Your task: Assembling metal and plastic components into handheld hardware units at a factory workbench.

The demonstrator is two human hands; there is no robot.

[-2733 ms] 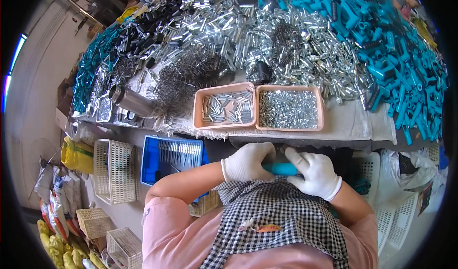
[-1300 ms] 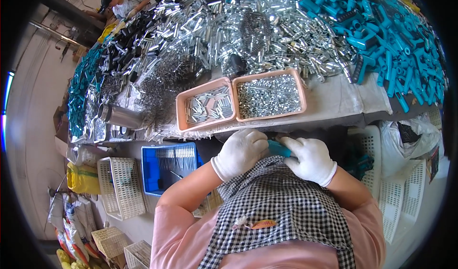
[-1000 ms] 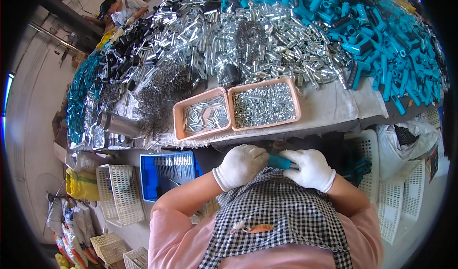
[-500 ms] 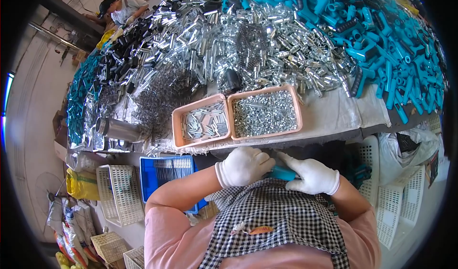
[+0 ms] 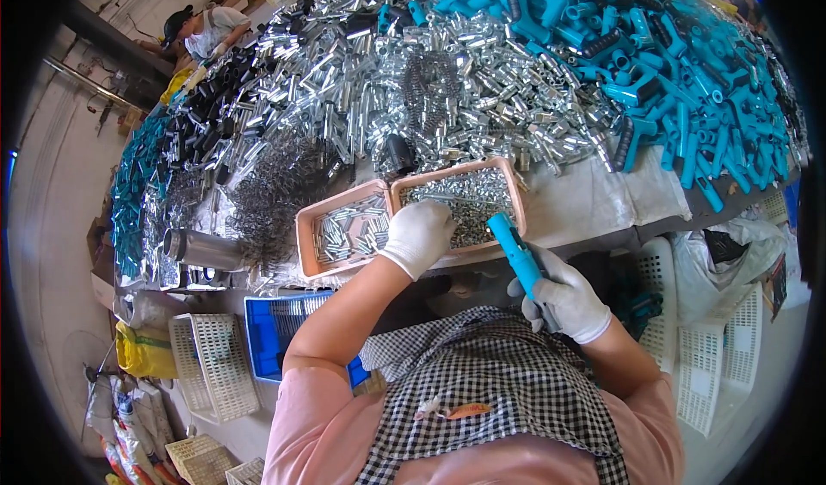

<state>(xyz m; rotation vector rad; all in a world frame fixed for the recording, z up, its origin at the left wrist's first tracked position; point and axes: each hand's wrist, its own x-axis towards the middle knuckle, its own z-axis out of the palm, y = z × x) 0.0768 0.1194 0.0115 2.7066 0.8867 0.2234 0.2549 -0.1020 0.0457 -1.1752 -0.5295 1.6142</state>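
My right hand (image 5: 572,300), in a white glove, is wrapped round a teal plastic tool body (image 5: 518,254), a tube-like piece tilted up to the left. Its lower end is hidden by my fingers. My left hand (image 5: 419,238), also gloved, reaches over the near left corner of a pink tray (image 5: 521,194) full of small silvery metal pieces (image 5: 477,192). The fingers of that hand are bent together at the pieces, and whatever they pinch is hidden. Beside it, a second pink tray (image 5: 307,248) holds short metal pins (image 5: 344,227).
Behind the trays lie heaps of chrome fittings (image 5: 490,80), dark springs (image 5: 280,175) and teal tool bodies (image 5: 688,89). A steel flask (image 5: 202,249) lies on the left. Below the table edge are a blue crate (image 5: 267,330) and white baskets (image 5: 215,369). Another person (image 5: 206,33) is at far left.
My left hand has left the teal tool body and moved up to the tray of small metal pieces. My right hand has tipped the tool body up, so more of it shows.
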